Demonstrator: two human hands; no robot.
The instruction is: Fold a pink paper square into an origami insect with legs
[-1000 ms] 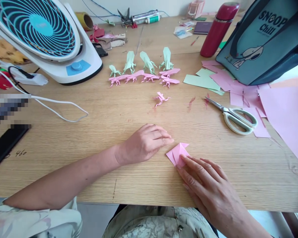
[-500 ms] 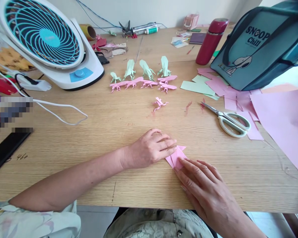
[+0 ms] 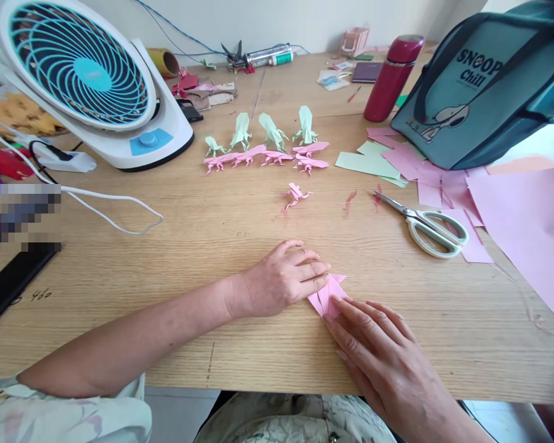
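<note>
A small piece of folded pink paper [image 3: 325, 296] lies on the wooden table in front of me, with layered creases and a pointed flap at its upper right. My left hand [image 3: 289, 277] comes in from the left, its fingers stretched out and slightly apart, the fingertips resting on the upper left part of the paper. From the lower right, my right hand [image 3: 378, 344] grips the paper's lower corner between thumb and index finger; the other fingers lie close together. Beyond the hands sits one small pink origami figure [image 3: 296, 195].
Several green origami figures [image 3: 271, 131] and pink ones [image 3: 277, 156] stand in a row farther back. Scissors [image 3: 436, 232] lie at right beside cut paper pieces [image 3: 369, 165] and a large pink sheet [image 3: 530, 227]. A fan [image 3: 115, 104], red flask [image 3: 394, 77] and teal bag [image 3: 461, 92] stand behind.
My left hand has moved right, from just beside the folded paper onto its upper left part. My right hand keeps its hold. The view has shifted slightly.
</note>
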